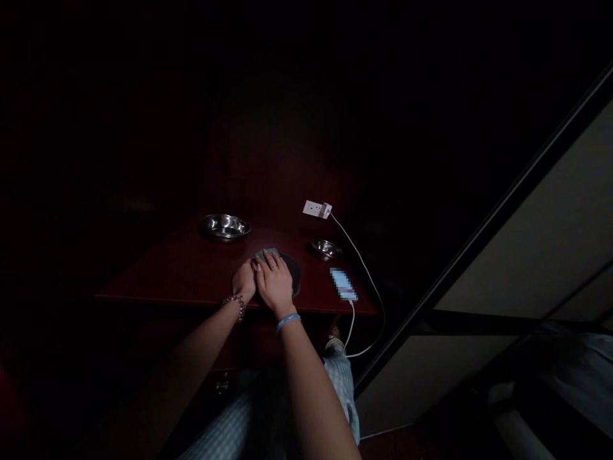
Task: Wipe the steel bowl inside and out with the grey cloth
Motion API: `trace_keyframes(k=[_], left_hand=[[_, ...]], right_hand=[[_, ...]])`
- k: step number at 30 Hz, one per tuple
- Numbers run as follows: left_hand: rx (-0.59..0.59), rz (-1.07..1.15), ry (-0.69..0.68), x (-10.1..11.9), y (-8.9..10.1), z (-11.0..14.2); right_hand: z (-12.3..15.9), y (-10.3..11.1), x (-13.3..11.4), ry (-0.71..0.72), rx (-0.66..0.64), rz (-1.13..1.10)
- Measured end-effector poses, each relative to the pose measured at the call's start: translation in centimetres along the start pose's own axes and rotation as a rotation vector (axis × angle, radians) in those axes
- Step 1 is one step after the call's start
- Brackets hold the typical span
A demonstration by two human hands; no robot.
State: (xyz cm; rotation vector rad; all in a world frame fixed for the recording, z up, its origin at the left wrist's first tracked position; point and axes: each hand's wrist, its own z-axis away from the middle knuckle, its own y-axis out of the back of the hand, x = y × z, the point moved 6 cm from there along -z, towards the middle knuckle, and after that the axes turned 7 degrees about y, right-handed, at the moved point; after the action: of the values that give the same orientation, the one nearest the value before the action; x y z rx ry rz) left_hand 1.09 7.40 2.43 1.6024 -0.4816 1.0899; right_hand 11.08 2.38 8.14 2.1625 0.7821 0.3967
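My right hand (274,281) lies with its fingers stretched out over a small grey-green piece, perhaps cloth (266,253). Beneath it is a dark, rounded, flat thing (293,271) on the reddish table (167,271); its kind is unclear in the dim light. My left hand (244,281) is against the left side of these things, with its fingers curled and their tips hidden. The two hands touch or nearly touch near the table's front edge.
A shiny metal bowl (226,228) stands at the back left, a smaller one (326,250) at the right. A phone (343,285) lies on the right, its white cable (368,278) looping from a wall socket (313,209) past the table edge. A slanting dark frame (479,230) borders the right.
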Motion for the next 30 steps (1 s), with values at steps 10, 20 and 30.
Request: trace_keyframes(k=[10, 20, 30], left_hand=[[0.079, 0.191, -0.076, 0.7, 0.2, 0.7], [0.138, 0.273, -0.039, 0.5, 0.3, 0.5], [0.121, 0.21, 0.002, 0.0, 0.1, 0.2]], right_hand=[[-1.2, 1.5, 0.9, -0.055, 0.052, -0.052], [-0.3, 1.8, 5.7, -0.443, 0.161, -0.172], [3.8, 0.2, 10.3, -0.963, 0.261, -0.513]])
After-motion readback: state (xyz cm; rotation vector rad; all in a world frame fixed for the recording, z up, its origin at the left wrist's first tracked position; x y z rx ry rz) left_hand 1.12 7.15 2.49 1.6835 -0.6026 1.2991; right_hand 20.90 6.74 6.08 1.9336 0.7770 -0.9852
